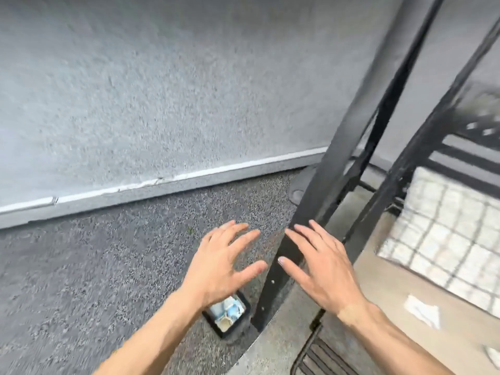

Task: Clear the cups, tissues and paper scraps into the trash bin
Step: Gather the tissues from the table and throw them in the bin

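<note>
My left hand (216, 266) and right hand (322, 263) hover spread flat, holding nothing. Below my left wrist, the small square black trash bin (238, 324) holds crumpled pale cups (blurred) on speckled grey carpet (94, 280). A white paper scrap (422, 309) lies on the smooth beige counter (384, 288). Beyond, a slanted black metal post (351, 131) crosses a rough grey wall (162, 90).

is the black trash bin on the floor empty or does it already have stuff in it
Not empty. The trash bin shows pale, cup-like items inside its open top, partly hidden by the left hand.

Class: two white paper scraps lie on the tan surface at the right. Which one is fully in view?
The larger crumpled scrap beside the right hand; the other scrap is cut off by the frame's edge.
</note>
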### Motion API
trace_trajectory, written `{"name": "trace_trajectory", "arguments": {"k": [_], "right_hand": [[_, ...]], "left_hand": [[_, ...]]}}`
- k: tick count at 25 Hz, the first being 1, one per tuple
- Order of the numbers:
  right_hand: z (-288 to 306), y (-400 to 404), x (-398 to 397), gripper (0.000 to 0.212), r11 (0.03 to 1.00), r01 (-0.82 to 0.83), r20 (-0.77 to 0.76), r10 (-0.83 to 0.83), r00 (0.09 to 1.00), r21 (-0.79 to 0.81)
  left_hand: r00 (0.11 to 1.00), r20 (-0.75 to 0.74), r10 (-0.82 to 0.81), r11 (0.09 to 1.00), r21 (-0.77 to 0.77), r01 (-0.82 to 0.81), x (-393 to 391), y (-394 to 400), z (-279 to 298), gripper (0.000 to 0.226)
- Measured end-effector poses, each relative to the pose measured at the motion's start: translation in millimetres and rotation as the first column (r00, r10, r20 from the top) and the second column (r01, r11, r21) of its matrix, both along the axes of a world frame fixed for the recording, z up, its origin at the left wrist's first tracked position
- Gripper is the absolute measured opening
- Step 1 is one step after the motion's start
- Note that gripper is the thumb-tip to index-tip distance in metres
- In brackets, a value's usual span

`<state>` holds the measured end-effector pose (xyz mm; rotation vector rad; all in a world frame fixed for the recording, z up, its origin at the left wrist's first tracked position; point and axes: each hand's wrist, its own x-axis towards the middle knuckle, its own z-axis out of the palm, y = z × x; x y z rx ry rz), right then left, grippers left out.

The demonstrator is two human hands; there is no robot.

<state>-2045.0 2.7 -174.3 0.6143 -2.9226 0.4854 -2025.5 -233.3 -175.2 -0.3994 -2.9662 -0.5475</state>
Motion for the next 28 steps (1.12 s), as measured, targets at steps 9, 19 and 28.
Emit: {"name": "trace_trajectory", "arguments": {"k": [9,19,28], "right_hand": [[82,183,127,0.066,0.77,0.635,-0.139,-0.636,0.76,-0.051],[116,282,420,0.064,0.061,0.997,-0.216,-0.975,0.05,-0.045],[116,353,658,0.057,-0.302,0.948,-0.271,-0.908,-0.319,-0.105]], "left_hand": [[0.797,-0.189,-0.574,0.801,0.073,0.594,-22,190,91,0.068],[0.219,-0.265,-0.939,0.205,0.077,0.976,114,449,106,0.066],[-0.125,-0.319,-0.94,-0.156,0.076,0.985,350,634,112,0.065]]}}
